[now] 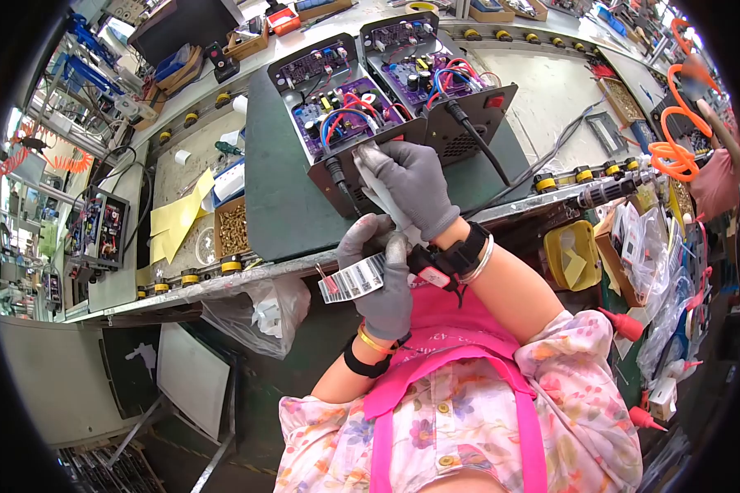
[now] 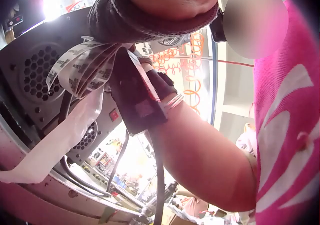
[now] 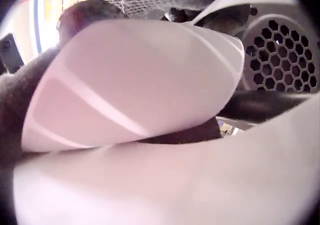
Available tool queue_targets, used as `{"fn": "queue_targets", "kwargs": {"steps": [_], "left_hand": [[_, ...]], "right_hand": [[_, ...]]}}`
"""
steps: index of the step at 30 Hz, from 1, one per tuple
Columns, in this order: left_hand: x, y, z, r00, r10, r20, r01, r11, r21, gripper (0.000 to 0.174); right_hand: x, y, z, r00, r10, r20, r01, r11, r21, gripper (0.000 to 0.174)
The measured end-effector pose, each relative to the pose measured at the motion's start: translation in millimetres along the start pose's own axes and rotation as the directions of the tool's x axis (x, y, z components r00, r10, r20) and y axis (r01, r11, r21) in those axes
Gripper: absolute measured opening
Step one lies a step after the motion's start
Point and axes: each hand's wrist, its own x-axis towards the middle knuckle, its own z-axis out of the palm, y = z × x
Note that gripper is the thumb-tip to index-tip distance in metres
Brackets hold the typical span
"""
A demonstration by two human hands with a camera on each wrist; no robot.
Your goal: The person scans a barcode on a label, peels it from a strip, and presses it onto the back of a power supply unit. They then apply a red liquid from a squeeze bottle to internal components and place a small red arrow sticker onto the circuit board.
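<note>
My left hand (image 1: 392, 297), in a grey glove, grips a strip of printed labels (image 1: 352, 281) whose end hangs out to the left. Just above it my right hand (image 1: 422, 191), gloved too, pinches a white part of the strip (image 1: 376, 185) against the front panel of the left metal-cased device (image 1: 327, 192). In the left wrist view the printed strip (image 2: 82, 72) loops over itself, and a plain white tail (image 2: 60, 140) trails down. Curled white strip (image 3: 140, 79) fills most of the right wrist view, hiding the fingertips. Purple circuit boards (image 1: 349, 115) show inside the opened case.
A second opened device (image 1: 477, 123) stands to the right, with a black power cord (image 1: 485, 148) plugged in. A box of brass-coloured screws (image 1: 233, 228) and yellow paper (image 1: 175, 228) lie left. A yellow bin (image 1: 572, 255) hangs by the bench edge at right.
</note>
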Motion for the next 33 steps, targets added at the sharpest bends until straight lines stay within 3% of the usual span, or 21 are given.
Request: {"fn": "queue_targets", "kwargs": {"steps": [3, 4, 5, 7, 8, 10, 14, 15, 17, 21, 24, 33], "left_hand": [[-1, 4, 2, 1.0, -0.022, 0.006, 0.023, 0.999, -0.038, 0.037], [-1, 7, 1, 0.998, -0.05, 0.04, 0.05, 0.999, -0.019, 0.037], [-3, 12, -1, 0.994, -0.078, 0.072, 0.078, 0.997, -0.001, 0.038], [-6, 13, 1, 0.985, -0.091, 0.144, 0.089, 0.996, 0.022, 0.038], [-9, 10, 5, 0.978, -0.099, 0.183, 0.105, 0.994, -0.022, 0.038], [-15, 6, 23, 0.956, -0.128, 0.264, 0.166, 0.978, -0.125, 0.037], [-20, -12, 54, 0.915, -0.083, 0.394, 0.112, 0.993, -0.049, 0.034], [-18, -15, 61, 0.913, -0.086, 0.399, 0.113, 0.992, -0.046, 0.034], [-14, -20, 71, 0.913, -0.094, 0.396, 0.114, 0.993, -0.026, 0.034], [0, -14, 88, 0.912, -0.169, 0.374, 0.215, 0.973, -0.084, 0.033], [8, -21, 93, 0.924, -0.148, 0.352, 0.179, 0.982, -0.057, 0.032], [14, -36, 95, 0.943, -0.147, 0.297, 0.133, 0.989, 0.069, 0.033]], "right_hand": [[-6, 3, -23, 0.988, -0.145, 0.056, 0.155, 0.949, -0.274, 0.021], [-16, 5, -31, 0.965, -0.255, 0.062, 0.262, 0.935, -0.238, 0.023], [-29, -1, -44, 0.958, -0.259, 0.12, 0.28, 0.938, -0.204, 0.022], [-51, -11, -69, 0.987, -0.137, 0.08, 0.135, 0.99, 0.032, 0.02], [-59, -18, -77, 0.989, -0.148, 0.013, 0.147, 0.987, 0.062, 0.019], [-65, -28, -97, 0.974, -0.19, -0.12, 0.199, 0.977, 0.071, 0.018], [-56, -28, -125, 0.958, -0.2, -0.206, 0.214, 0.976, 0.047, 0.016], [-52, -28, -127, 0.964, -0.15, -0.219, 0.186, 0.97, 0.155, 0.014], [-43, -26, -130, 0.954, -0.135, -0.269, 0.188, 0.965, 0.184, 0.015], [-21, -19, -135, 0.948, -0.163, -0.274, 0.224, 0.952, 0.21, 0.017], [-4, -13, -138, 0.947, -0.186, -0.263, 0.238, 0.954, 0.183, 0.019], [20, -5, -146, 0.978, -0.198, -0.06, 0.206, 0.96, 0.188, 0.019]]}}
